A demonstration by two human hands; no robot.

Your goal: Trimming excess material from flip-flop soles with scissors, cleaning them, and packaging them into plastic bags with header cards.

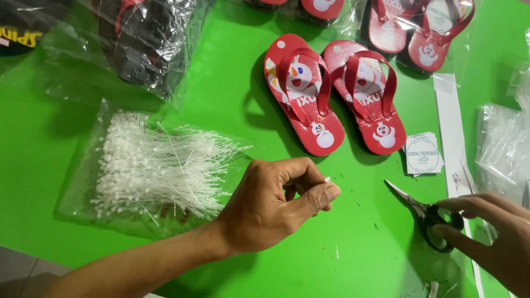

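Observation:
My left hand (276,204) hovers over the green table (232,105), its thumb and fingers pinched on a thin white plastic tag pin that barely shows at the fingertips. Just left of it lies a clear bag of white plastic tag pins (149,165). My right hand (491,232) rests at the right edge with its fingers on the black handles of a pair of scissors (425,212), which lie on the table with blades pointing up-left. A pair of red flip-flops (337,94) with cartoon prints lies beyond both hands.
A stack of small white round-printed labels (422,154) sits right of the flip-flops, beside a long white paper strip (450,121). Bagged red flip-flops (419,27) lie at the back, dark bagged ones (143,38) at back left, and clear bags (502,149) at right.

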